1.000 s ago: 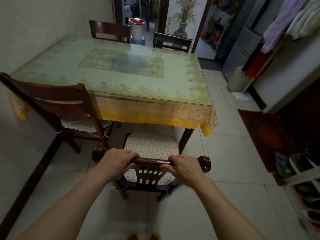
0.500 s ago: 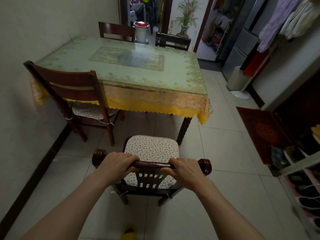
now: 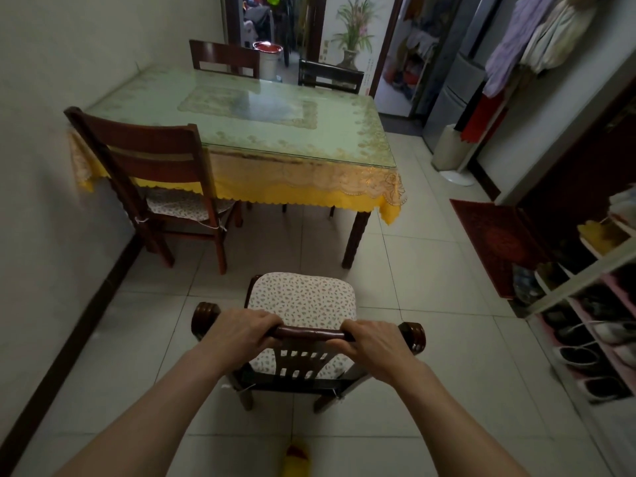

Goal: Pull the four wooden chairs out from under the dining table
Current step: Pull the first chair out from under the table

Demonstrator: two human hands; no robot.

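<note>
Left hand (image 3: 246, 333), right hand (image 3: 375, 342) gripping chair (image 3: 303, 301) top rail, clear of dining table (image 3: 309, 139)

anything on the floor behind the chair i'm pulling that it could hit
A yellow slipper lies on the tiles just behind the chair, between the forearms. Both the left hand and right hand grip its top rail. Otherwise the visible floor is bare.

glossy glass tabletop (image 3: 261, 129), dark polished-wood chair (image 3: 309, 333)

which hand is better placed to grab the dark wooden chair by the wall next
Left, likely. The dark wooden chair by the wall stands on the left hand side; the right hand would have to cross the cushioned chair both grip.
</note>
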